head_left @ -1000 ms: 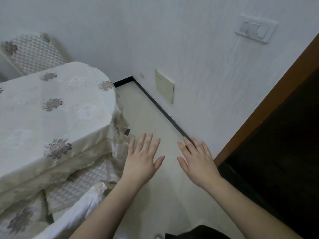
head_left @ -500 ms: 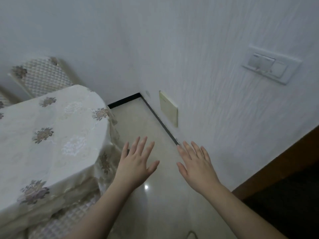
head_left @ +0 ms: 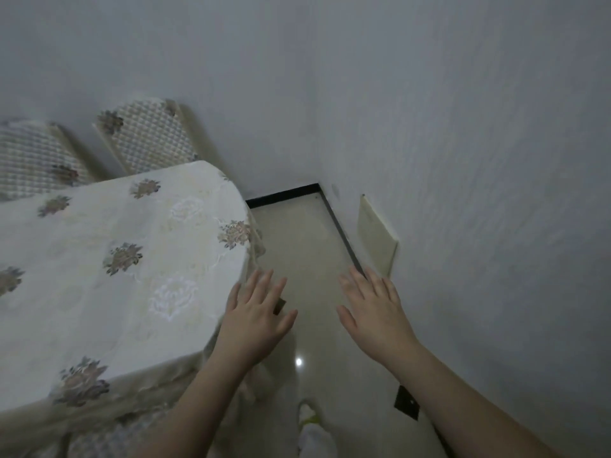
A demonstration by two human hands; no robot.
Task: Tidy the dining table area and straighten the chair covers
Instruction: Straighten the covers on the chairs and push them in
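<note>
While nothing is in hand yet, the person looks to be between steps, walking the narrow gap beside the dining table [head_left: 99,276] toward the covered chairs at its far end. That table, draped in a cream cloth with flower motifs, fills the left side; the cloth lies fairly flat on top and hangs in folds at the near edge. Beyond it, two chair backs in quilted covers, the right chair cover [head_left: 148,137] and the left chair cover [head_left: 33,157], lean close to the pale wall [head_left: 463,127]. I'd judge the next move calls for stepping forward and reaching past the table corner to pull those covers square. A glossy floor [head_left: 297,233] runs to a dark skirting line, with a cream wall panel [head_left: 377,236] low on the right. The left hand [head_left: 254,322] hovers at the table's edge, fingers straight and spread, holding nothing; whether it touches the cloth I cannot tell. The right hand [head_left: 373,312] floats over the floor, likewise spread and empty.
</note>
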